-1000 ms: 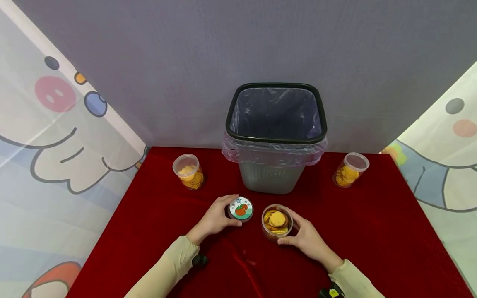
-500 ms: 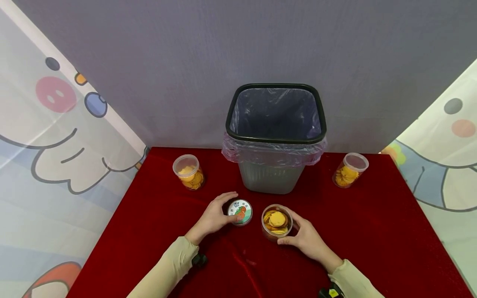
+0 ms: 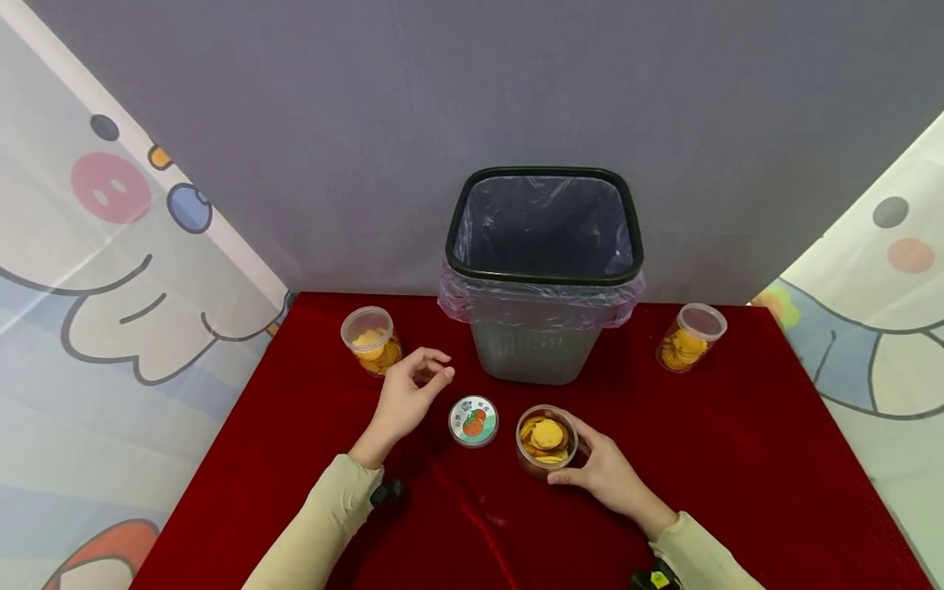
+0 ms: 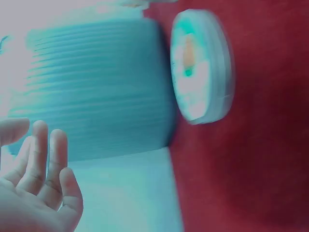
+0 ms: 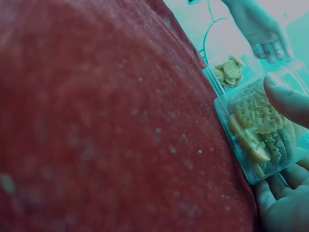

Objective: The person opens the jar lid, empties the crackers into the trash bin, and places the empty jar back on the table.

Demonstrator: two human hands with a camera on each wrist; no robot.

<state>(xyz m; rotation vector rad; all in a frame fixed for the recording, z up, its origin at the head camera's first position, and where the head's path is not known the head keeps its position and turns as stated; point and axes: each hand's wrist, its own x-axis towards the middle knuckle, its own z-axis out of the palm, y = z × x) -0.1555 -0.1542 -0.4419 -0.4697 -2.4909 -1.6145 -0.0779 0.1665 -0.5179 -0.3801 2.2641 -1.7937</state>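
My right hand (image 3: 605, 471) grips a clear plastic jar (image 3: 525, 463) from its right side, fingers and thumb around the wall. The jar stands lidless on the red cloth, and assorted crackers (image 5: 258, 123) show inside it. To its left lies a flat, round, lid-like disc (image 3: 474, 421) printed with orange fruit, seen tilted in the left wrist view (image 4: 203, 67). My left hand (image 3: 404, 397) hovers up and left of the disc, holding nothing, its fingers loosely bent. It partly overlaps another cracker jar (image 3: 369, 332) in the head view.
Behind the jar stands a grey bin (image 3: 538, 352) with a black rim and a purplish plastic liner. A third cracker jar (image 3: 691, 338), capped, is at the back right. Red cloth (image 3: 737, 467) covers the table; a grey wall (image 3: 369, 164) rises behind.
My left hand has let go of the printed disc, leaving it on the cloth, and has moved up and left toward the left jar. The right hand keeps its hold on the open jar.
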